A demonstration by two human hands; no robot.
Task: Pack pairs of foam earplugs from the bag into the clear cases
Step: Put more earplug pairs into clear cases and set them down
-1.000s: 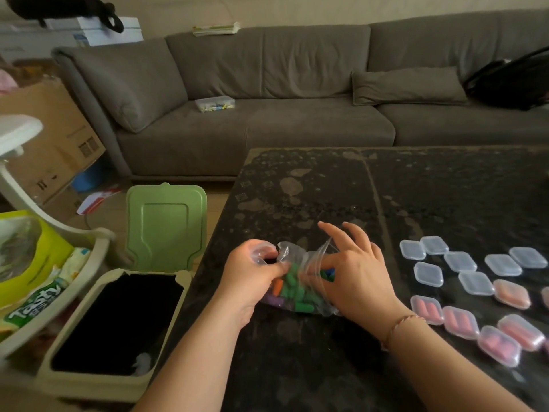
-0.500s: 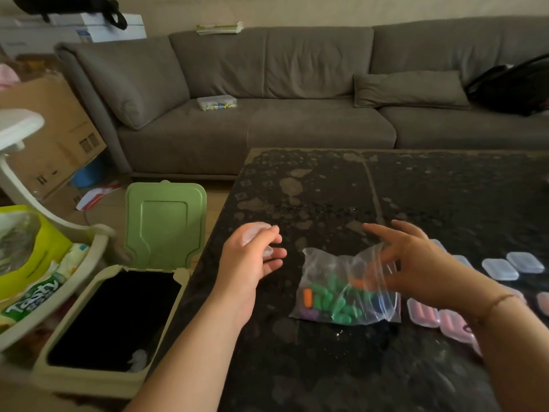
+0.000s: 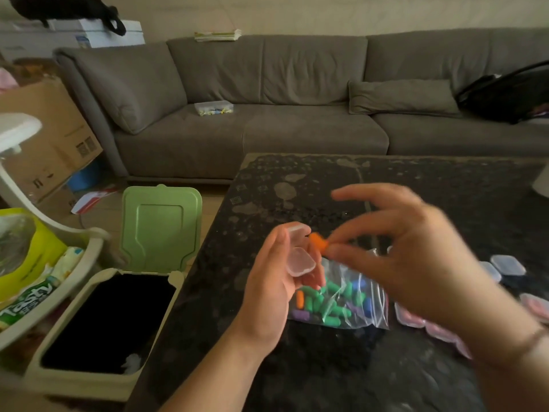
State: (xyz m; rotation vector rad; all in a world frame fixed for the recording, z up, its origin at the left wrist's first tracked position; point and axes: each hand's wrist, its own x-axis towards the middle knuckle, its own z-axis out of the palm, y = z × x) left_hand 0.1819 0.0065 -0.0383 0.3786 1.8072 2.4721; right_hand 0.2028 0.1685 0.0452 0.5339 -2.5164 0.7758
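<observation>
My left hand (image 3: 276, 272) holds an open clear case (image 3: 299, 260) above the dark table (image 3: 297, 188), its lid hinged up. My right hand (image 3: 410, 257), blurred with motion, pinches an orange earplug (image 3: 318, 241) right beside the case's opening. Below both hands lies the clear bag (image 3: 344, 301) of green, blue, purple and orange earplugs. Clear cases, some holding pink earplugs (image 3: 411, 318), others empty (image 3: 508, 264), lie on the table to the right, partly hidden by my right arm.
An open bin with a green lid (image 3: 162, 227) stands against the table's left edge. A white cart with a yellow packet (image 3: 35, 263) is further left. A grey sofa (image 3: 267, 120) runs behind the table, with a small box (image 3: 214, 107) on it.
My right hand has come out of the bag with an orange earplug and moved left to the case. The left hand turned so that the open case faces it.
</observation>
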